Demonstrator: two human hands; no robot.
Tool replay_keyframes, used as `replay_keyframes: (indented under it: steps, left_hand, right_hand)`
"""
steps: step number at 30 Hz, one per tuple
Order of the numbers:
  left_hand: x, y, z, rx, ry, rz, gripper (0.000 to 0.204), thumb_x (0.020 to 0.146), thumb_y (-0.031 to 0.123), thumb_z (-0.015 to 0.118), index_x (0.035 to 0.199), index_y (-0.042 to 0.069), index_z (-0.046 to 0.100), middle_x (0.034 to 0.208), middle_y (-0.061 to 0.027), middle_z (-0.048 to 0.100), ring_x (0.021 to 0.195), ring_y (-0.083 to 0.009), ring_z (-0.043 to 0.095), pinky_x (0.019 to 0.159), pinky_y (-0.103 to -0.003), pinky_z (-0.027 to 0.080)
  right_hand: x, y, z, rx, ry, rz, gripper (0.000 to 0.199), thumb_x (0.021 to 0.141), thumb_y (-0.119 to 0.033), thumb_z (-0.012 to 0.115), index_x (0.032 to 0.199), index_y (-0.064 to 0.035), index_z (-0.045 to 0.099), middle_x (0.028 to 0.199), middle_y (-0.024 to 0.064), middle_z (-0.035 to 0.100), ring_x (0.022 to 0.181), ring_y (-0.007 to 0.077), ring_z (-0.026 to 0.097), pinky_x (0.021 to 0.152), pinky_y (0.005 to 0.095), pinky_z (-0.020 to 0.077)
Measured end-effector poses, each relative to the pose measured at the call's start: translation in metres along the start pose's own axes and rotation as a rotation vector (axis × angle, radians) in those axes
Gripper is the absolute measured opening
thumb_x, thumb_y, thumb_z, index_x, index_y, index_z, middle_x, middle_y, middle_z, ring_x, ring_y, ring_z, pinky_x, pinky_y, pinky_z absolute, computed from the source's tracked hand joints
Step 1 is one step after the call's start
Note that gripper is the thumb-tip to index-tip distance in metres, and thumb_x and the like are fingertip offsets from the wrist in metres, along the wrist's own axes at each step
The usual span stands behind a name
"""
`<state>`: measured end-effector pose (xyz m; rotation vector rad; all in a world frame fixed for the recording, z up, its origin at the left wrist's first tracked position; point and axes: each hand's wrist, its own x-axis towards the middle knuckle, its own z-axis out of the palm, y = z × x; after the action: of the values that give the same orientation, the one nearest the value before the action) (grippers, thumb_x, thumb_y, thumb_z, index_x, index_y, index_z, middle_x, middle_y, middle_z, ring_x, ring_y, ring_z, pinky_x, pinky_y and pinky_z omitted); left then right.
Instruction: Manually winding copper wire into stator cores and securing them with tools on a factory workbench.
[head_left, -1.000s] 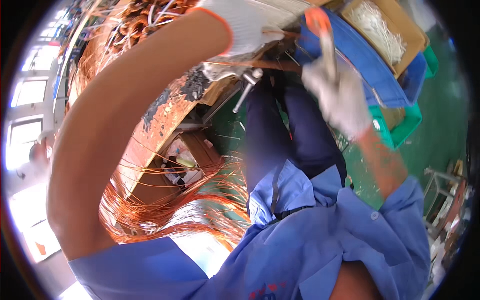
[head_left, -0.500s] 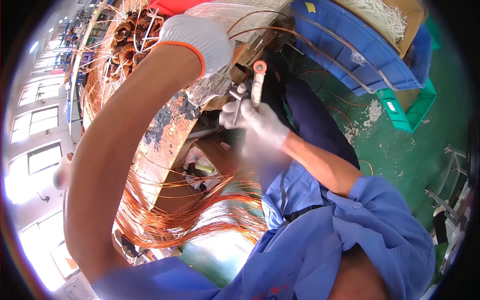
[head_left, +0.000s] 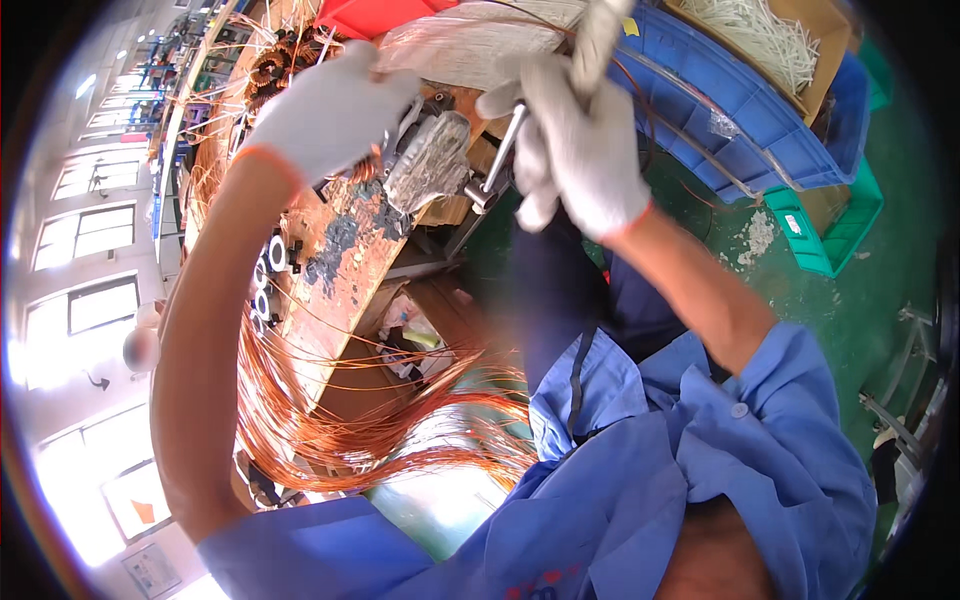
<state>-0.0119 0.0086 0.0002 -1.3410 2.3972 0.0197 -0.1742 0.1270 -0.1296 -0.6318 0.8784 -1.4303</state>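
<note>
Green floor (head_left: 790, 310) lay right of a worn wooden bench (head_left: 325, 330). Loose copper wires (head_left: 390, 425) drooped at the near left, apparently unused. Farther off, at the bench edge, stood a wrapped vise (head_left: 432, 165). The right hand (head_left: 590, 150) had its fingers bent around a pale tool (head_left: 600, 40); a metal bar (head_left: 507, 150) met them, gripped or not was unclear. The left hand (head_left: 325, 110) curled toward the vise, its hold hidden; what looked like a copper coil (head_left: 362, 170) showed just below it. This piece seemed unfinished, while far-left ring coils (head_left: 270, 68) looked already wound; how many remained could not be told.
</note>
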Motion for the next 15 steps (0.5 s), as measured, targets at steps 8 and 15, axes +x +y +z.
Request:
replay_keyframes:
  steps: [8, 15]
  left_hand:
    - [-0.018, -0.021, 0.089, -1.296, 0.792, 0.04, 0.033, 0.102, 0.016, 0.07, 0.129, -0.002, 0.067, 0.112, -0.0055, 0.074, 0.098, -0.0106, 0.067, 0.087, -0.026, 0.056]
    - [-0.02, 0.008, 0.149, -1.096, 1.079, 0.148, 0.029, 0.111, 0.02, 0.059, 0.131, -0.001, 0.056, 0.122, -0.0108, 0.07, 0.11, -0.0167, 0.065, 0.105, -0.035, 0.049]
  right_hand:
    - [-0.046, 0.193, -0.01, -0.796, -0.233, -0.372, 0.021, 0.104, -0.026, 0.071, 0.112, -0.0079, 0.078, 0.079, 0.0111, 0.07, 0.065, 0.0234, 0.065, 0.061, 0.037, 0.0503]
    - [-0.029, 0.195, -0.015, -0.95, -0.272, -0.551, 0.019, 0.099, -0.023, 0.076, 0.109, -0.0082, 0.08, 0.112, 0.0099, 0.076, 0.087, 0.0329, 0.076, 0.073, 0.0394, 0.0601]
